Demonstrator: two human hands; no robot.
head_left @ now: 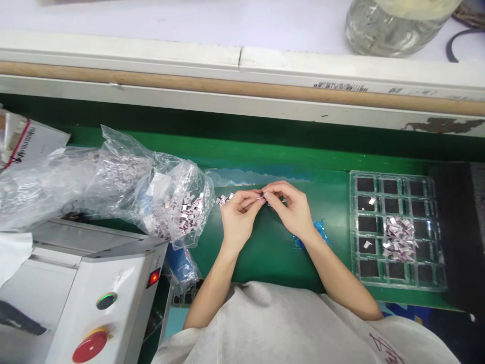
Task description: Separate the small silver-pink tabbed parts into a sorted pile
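Over the green mat, my left hand and my right hand meet at their fingertips. Both pinch one small dark and silvery piece between thumbs and forefingers; its details are too small to make out. Several small silvery pieces lie just left of my left hand, and a few more are partly hidden behind my right fingers. Blue scraps are beside my right wrist. An open plastic bag full of similar silvery pieces stands to the left.
A clear compartment tray at the right holds a heap of silvery pieces. At lower left stands a grey machine with a red button. A white shelf bearing a glass jar crosses the top.
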